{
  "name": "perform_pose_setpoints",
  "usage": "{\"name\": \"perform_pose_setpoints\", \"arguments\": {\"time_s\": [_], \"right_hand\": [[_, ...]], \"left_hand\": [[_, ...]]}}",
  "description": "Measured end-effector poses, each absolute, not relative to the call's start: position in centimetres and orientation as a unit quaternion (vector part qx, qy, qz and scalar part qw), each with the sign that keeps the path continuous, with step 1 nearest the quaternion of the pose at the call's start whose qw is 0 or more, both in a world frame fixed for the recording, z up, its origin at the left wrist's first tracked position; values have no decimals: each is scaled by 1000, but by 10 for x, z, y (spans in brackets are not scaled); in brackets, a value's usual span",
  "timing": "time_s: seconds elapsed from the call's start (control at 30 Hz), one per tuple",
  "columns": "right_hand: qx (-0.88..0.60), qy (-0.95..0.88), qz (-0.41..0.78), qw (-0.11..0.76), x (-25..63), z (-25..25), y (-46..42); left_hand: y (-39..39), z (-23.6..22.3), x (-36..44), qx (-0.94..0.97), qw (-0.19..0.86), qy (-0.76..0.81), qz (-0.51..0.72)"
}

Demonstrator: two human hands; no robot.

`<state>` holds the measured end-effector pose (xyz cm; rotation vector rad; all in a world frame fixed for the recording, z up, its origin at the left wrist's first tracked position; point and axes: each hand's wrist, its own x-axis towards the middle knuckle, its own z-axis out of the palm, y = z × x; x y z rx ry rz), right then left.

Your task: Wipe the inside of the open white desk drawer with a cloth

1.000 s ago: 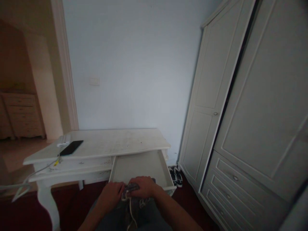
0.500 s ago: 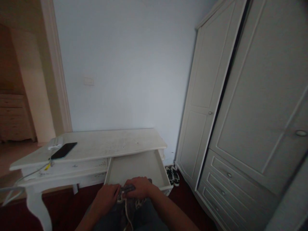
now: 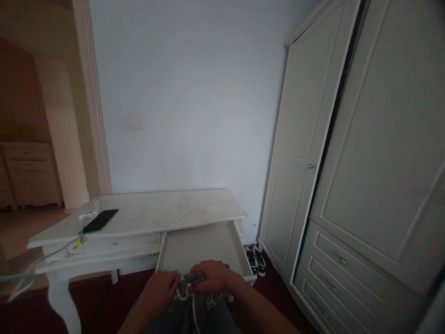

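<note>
Low in the view, my left hand point(image 3: 161, 288) and my right hand point(image 3: 212, 274) are side by side in front of the pulled-out drawer point(image 3: 205, 246). Both have their fingers curled round a dark grey patterned cloth point(image 3: 194, 279), which is bunched up over my lap. A pale cord point(image 3: 194, 311) hangs down from it between the hands. The cloth's exact kind cannot be made out, as the hands and dim light hide much of it. The drawer's visible inside is white and bare.
A white desk point(image 3: 146, 208) carries a dark tablet or phone point(image 3: 100, 221), a small white device point(image 3: 89, 210) and a cable point(image 3: 59, 250). Black-and-white shoes point(image 3: 255, 260) stand on the dark red floor by the wardrobe point(image 3: 295, 139). A doorway opens at left.
The camera view has shifted slightly, so the furniture appears a little further right and lower. Both hands keep hold of the cloth, and the pale cord hangs a bit differently.
</note>
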<state>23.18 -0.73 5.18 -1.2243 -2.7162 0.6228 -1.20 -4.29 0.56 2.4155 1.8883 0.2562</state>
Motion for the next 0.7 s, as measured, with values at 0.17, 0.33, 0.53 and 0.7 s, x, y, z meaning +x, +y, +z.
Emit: {"name": "perform_pose_setpoints", "arguments": {"time_s": [0.17, 0.33, 0.53, 0.7], "right_hand": [[-411, -884, 222, 33, 277, 57, 0], [-416, -882, 215, 52, 306, 50, 5], [-431, -868, 236, 73, 302, 46, 6], [-437, -853, 272, 80, 298, 47, 8]], "left_hand": [[-43, 5, -12, 791, 22, 607, 73], [-47, 12, -9, 789, 29, 609, 76], [-47, 12, -8, 792, 17, 607, 63], [-45, 6, -10, 793, 11, 605, 68]]}}
